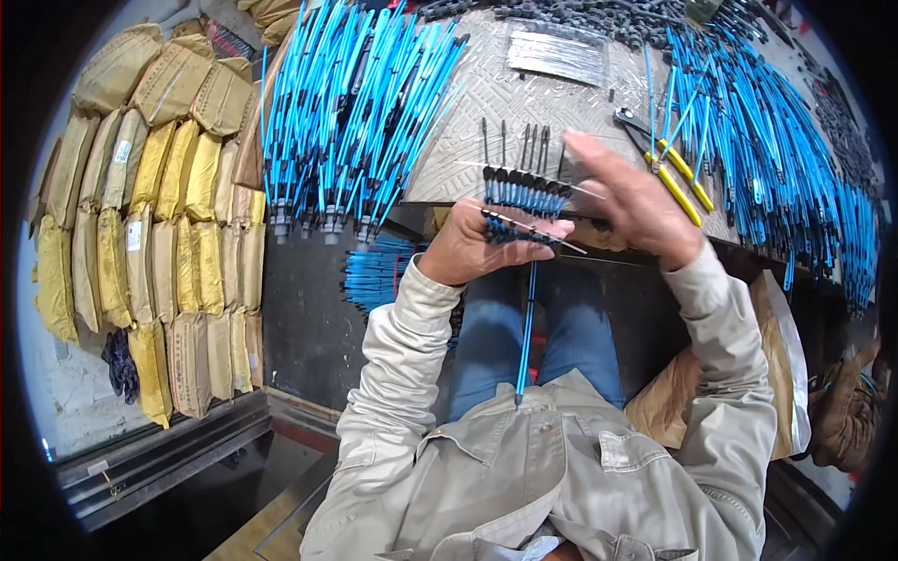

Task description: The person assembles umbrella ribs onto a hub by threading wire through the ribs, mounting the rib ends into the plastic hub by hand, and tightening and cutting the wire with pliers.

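Note:
My left hand point(458, 248) is closed around a row of thin blue rods with black fittings point(524, 192), held upright just past the table's near edge. Slender dark prongs rise from the row's top. A thin pale wire crosses the fittings, and another crosses lower down by the fingers. Below the fist, a few long blue rods point(528, 327) hang toward my lap. At the row's right end is my right hand point(636, 201), its fingers stretched out and slightly apart. No object shows in its grasp, though the palm side is partly hidden.
Blue rods with black parts lie in heaps at the table's left point(355, 122) and right point(767, 150). Yellow-handled pliers point(678, 178) rest beside the right heap. A clear pack of thin metal pins point(557, 53) lies farther back. Brown and yellow wrapped packages point(178, 178) stand stacked at left.

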A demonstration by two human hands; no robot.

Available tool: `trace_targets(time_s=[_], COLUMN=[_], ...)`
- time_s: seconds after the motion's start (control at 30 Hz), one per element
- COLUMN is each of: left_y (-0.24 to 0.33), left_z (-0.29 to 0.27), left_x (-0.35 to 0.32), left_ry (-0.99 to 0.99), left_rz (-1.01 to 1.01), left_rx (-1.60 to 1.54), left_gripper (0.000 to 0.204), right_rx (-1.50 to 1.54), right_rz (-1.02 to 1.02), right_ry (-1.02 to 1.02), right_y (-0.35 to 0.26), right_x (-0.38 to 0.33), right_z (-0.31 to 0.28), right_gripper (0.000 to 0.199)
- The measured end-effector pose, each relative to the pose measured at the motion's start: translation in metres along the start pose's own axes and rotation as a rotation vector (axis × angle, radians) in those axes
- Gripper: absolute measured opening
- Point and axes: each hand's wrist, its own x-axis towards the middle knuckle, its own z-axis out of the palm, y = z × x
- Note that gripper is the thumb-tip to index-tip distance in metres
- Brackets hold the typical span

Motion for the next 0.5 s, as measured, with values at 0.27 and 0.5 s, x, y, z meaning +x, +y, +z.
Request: trace_targets(time_s=[0.27, 0.5], left_y=[-0.002, -0.021], left_z=[-0.01, -0.003], left_x=[0.004, -0.021], left_ry=[-0.124, -0.019], left_rz=[0.146, 0.1], left_rx=[0.34, 0.202], left_gripper=[0.019, 0.025], right_rx=[0.033, -0.104], right_rz=[-0.278, -0.28], right_ry=[-0.276, -0.337], right_y=[0.002, -0.002], right_x=[0.037, 0.04], right_z=[0.035, 0.039], right_gripper=[0.052, 0.05])
